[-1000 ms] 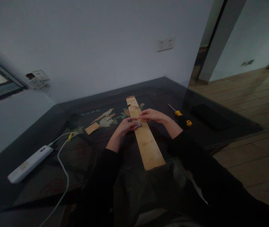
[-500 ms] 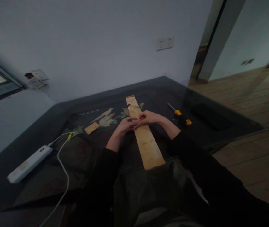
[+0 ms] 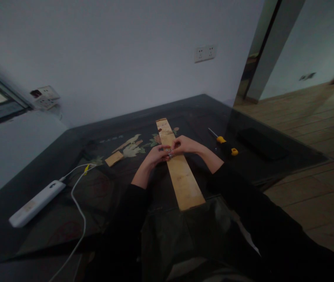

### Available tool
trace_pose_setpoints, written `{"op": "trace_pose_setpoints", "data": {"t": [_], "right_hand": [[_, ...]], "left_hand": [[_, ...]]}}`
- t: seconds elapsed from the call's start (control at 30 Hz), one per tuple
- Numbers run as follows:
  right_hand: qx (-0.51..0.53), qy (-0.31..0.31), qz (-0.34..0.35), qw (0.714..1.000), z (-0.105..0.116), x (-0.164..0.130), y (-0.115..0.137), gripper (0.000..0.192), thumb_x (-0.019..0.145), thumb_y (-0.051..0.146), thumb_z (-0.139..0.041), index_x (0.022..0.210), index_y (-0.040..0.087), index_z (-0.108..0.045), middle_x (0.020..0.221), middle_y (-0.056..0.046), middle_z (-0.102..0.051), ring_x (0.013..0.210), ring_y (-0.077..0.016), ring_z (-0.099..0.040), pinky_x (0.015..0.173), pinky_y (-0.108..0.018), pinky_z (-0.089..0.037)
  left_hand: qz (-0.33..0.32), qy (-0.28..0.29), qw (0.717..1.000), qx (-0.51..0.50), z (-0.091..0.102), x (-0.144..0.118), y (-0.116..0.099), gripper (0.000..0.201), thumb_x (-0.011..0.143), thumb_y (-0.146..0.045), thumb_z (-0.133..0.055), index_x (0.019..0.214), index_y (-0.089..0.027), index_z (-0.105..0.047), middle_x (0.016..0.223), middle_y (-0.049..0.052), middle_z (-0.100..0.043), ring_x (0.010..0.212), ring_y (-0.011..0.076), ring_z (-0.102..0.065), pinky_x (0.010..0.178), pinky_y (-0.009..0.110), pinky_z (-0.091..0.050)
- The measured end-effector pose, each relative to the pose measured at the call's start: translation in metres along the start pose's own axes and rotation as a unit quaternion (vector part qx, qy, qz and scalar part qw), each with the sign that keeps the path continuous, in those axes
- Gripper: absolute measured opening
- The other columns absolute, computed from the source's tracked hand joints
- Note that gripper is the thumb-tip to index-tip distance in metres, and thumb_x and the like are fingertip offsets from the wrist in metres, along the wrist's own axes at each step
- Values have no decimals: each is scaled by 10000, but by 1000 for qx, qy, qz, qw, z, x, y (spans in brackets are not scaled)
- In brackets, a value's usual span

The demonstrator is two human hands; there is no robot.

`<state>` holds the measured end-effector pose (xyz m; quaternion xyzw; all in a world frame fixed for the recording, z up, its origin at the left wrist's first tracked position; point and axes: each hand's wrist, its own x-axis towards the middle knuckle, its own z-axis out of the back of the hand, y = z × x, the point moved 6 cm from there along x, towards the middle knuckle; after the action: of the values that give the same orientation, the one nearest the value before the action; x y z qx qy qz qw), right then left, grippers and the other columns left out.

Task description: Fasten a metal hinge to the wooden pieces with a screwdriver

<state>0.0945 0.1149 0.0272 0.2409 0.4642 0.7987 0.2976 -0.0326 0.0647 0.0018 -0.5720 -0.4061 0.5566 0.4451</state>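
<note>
A long pale wooden board (image 3: 184, 180) lies on the dark table, running away from me. Over its middle, several small shiny metal pieces (image 3: 170, 154) sit between my hands; they are too small to name, perhaps screws. My left hand (image 3: 156, 154) comes from the left, its fingers closed at these pieces. From the right, my right hand (image 3: 183, 145) pinches with thumb and fingers just above the same spot; whatever is in the pinch is too small to make out. A screwdriver (image 3: 223, 141) with a yellow and black handle lies to the right of my right hand.
On the dark table (image 3: 120, 121) lie a small wood block (image 3: 114, 159), a white power strip (image 3: 37, 203) with its white cable (image 3: 80, 211), and a flat black object (image 3: 260, 144) at right. A wall with a socket (image 3: 204, 53) stands behind.
My right hand has shifted very slightly at the metal pieces. The board, the screwdriver and my left hand stay in place.
</note>
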Motion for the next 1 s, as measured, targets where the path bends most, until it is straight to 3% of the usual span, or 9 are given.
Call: {"op": "trace_pose_setpoints", "data": {"t": [0.13,0.23,0.33,0.5,0.7,1.0], "right_hand": [[22,-8,1,1000,0,-1,5,197,580,251,-780,683,112,-684,671,-15,-639,666,-115,-542,653,-248,-384],[57,-37,-5,998,1,-1,5,152,676,252,-711,733,124,-655,706,-2,-620,652,-90,-528,626,-223,-384],[84,-60,-36,994,1,1,-4,125,797,214,-550,839,125,-627,643,28,-541,520,-59,-433,500,-206,-309],[69,-72,-80,992,-2,3,-15,250,803,111,-452,944,101,-658,518,58,-451,410,-53,-308,430,-213,-225],[-11,-100,-61,993,-5,5,-7,182,784,190,-602,858,108,-746,737,-38,-684,624,-92,-534,617,-215,-396],[-129,-70,-21,989,-10,1,6,250,732,158,-659,947,116,-780,722,-30,-681,645,-99,-519,615,-216,-356]], "left_hand": [[-8,-11,1000,6,1,1,1,312,760,-36,-713,1053,-80,-617,633,8,-659,447,49,-563,508,171,-493],[-11,-10,1000,10,1,2,2,292,765,-40,-708,1040,-92,-627,659,11,-672,454,44,-565,514,167,-494],[-6,-6,1000,11,0,2,3,265,778,-49,-703,1028,-92,-628,649,9,-665,446,43,-560,507,163,-486],[-6,5,1000,5,0,-2,-1,257,798,-46,-684,1042,-88,-615,625,1,-654,433,45,-554,515,172,-498],[0,24,1000,1,1,0,0,271,789,-20,-678,1045,-86,-613,686,25,-681,474,55,-590,537,178,-526],[-3,38,999,-4,3,4,4,382,732,-12,-724,1085,-100,-607,682,13,-670,503,67,-605,554,185,-527]]}}
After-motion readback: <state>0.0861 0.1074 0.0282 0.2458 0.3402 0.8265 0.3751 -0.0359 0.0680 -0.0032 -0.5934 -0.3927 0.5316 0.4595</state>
